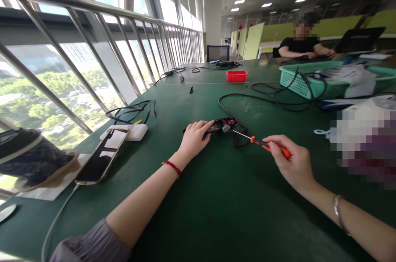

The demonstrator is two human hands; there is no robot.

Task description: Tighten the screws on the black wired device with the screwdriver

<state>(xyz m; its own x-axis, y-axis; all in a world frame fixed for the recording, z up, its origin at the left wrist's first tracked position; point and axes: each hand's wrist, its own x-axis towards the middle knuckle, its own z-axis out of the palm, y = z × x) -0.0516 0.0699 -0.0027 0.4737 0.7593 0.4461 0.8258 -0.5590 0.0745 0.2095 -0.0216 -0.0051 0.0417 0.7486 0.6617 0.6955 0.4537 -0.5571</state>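
Observation:
On the green tabletop lies a black corded device [219, 126], its far end showing bare inner parts with small red and grey pieces. My left hand [195, 137] is closed over its near end and presses it to the table; part of the body is hidden under the fingers. A screwdriver [262, 144] with an orange and black handle is gripped in my right hand [292, 161]. Its thin metal shaft points left, and the tip meets the inner parts of the device. Whether the tip sits in a screw is too small to tell.
A black cable [229, 96] runs from the device toward a green basket [297, 82] holding bags. Farther back stands a red tray [236, 76]. At left are a phone [103, 156], a white box [137, 132] and a coiled cord [130, 110]. Across the table sits a person [298, 46].

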